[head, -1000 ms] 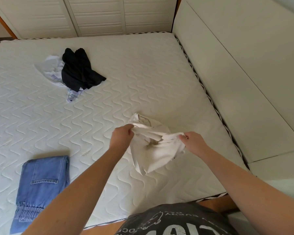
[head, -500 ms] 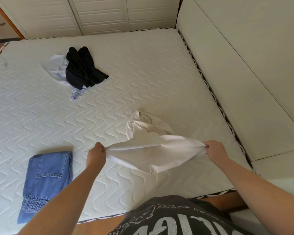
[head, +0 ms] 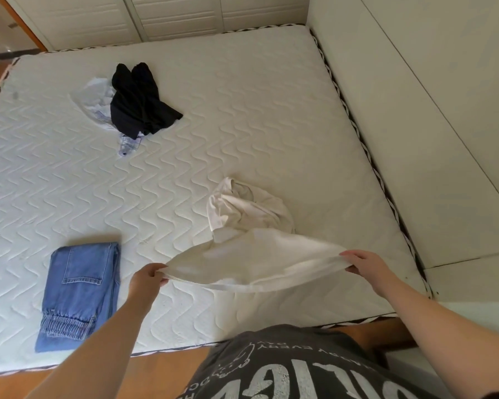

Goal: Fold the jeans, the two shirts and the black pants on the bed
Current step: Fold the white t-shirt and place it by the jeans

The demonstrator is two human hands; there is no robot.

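- The white shirt (head: 254,254) is the piece in hand: its near edge is stretched taut above the mattress (head: 242,110), while its far part lies bunched in a heap on the quilting just beyond.
- The left hand (head: 146,280) pinches one end of that stretched edge, fingers curled round the cloth.
- The right hand (head: 366,266) grips the other end, thumb on top and fingers tucked under the hem.
- By the look of it, the step is spreading the first shirt flat, not yet folding it; no crease has been made.
- The next move likely calls for drawing the edge toward the person or giving it a shake, so the crumpled far part opens, and then laying the whole shirt flat before any fold.
- Both hands would need to keep even tension, or the cloth may twist.
- The jeans (head: 78,292) lie folded to the left near the foot edge, well apart from the shirt, so that item looks done.
- The black pants (head: 139,102) lie crumpled far up the bed on the left, untouched.
- A second, pale shirt (head: 95,102) lies partly under the black pants, a patterned corner poking out below them.
- On this reading, one of four garments is finished.
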